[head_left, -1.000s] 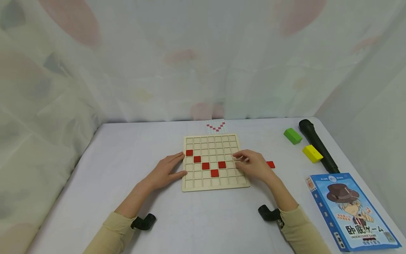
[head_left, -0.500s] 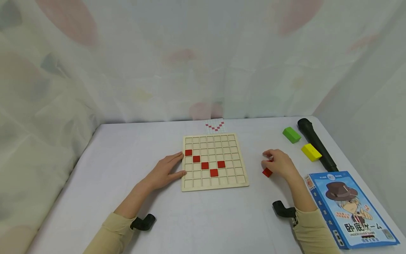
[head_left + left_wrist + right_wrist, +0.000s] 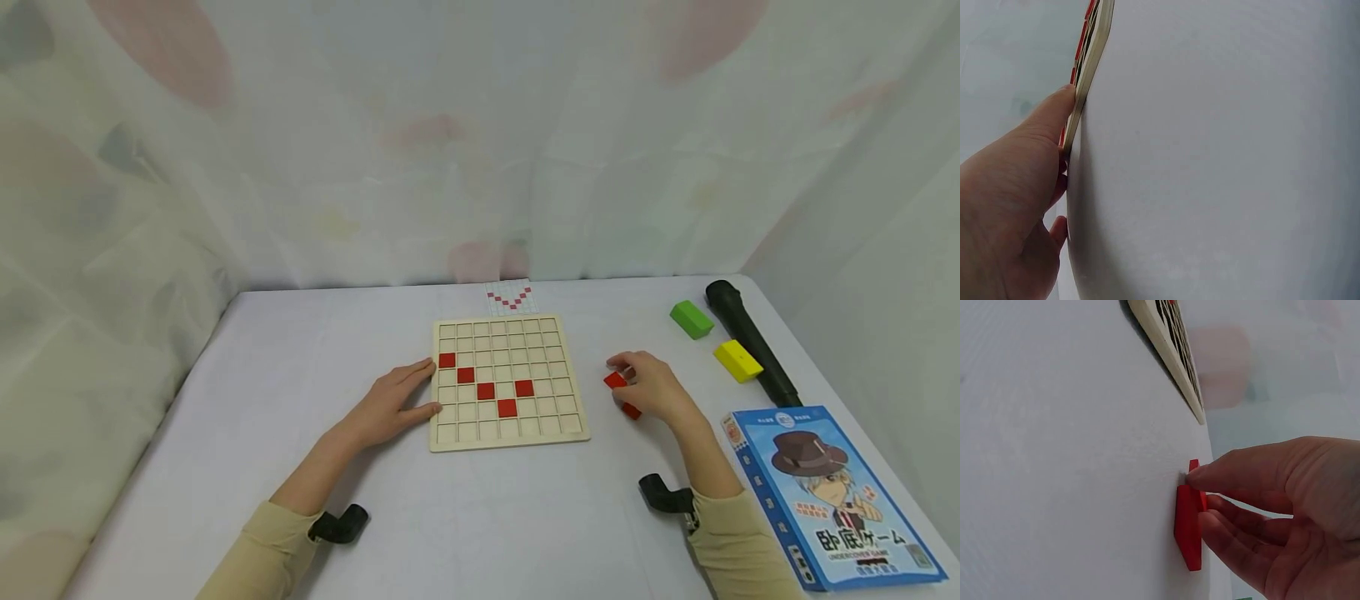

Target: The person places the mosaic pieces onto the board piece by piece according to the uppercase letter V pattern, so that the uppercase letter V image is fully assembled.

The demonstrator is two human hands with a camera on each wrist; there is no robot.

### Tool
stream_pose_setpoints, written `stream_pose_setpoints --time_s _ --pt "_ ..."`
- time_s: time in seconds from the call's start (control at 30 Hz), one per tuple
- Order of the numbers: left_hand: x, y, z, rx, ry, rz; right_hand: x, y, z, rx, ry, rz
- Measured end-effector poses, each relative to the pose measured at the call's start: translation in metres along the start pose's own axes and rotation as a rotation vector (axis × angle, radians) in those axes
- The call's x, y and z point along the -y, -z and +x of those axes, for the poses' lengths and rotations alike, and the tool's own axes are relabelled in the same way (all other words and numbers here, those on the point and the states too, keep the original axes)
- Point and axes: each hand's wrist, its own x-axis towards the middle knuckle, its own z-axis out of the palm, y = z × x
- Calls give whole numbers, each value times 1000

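Observation:
A square wooden grid board lies mid-table, with several red square tiles set in its cells. Along its left edge rests my left hand, thumb and fingers extended; the left wrist view shows the thumb against the board's side. To the right of the board, my right hand pinches a red tile between thumb and fingers, low over the table. Another loose red tile lies right beside it, partly under the hand in the head view.
Behind the board lies a small pattern card with red squares in a V. A green block, a yellow block, a black microphone-shaped object and a blue game box occupy the right side.
My right hand has moved right, off the board to the loose red tiles, and now pinches one, shifted slightly left. The left hand stays at the board's edge.

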Motion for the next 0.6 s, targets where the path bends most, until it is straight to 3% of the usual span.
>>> stream_pose_setpoints --time_s 0.3,0.6 --pt "-1 1 1 2 -1 0 -3 -7 7 -101 66 27" --pt "-1 -1 0 1 3 -3 -7 -9 9 -84 118 36"
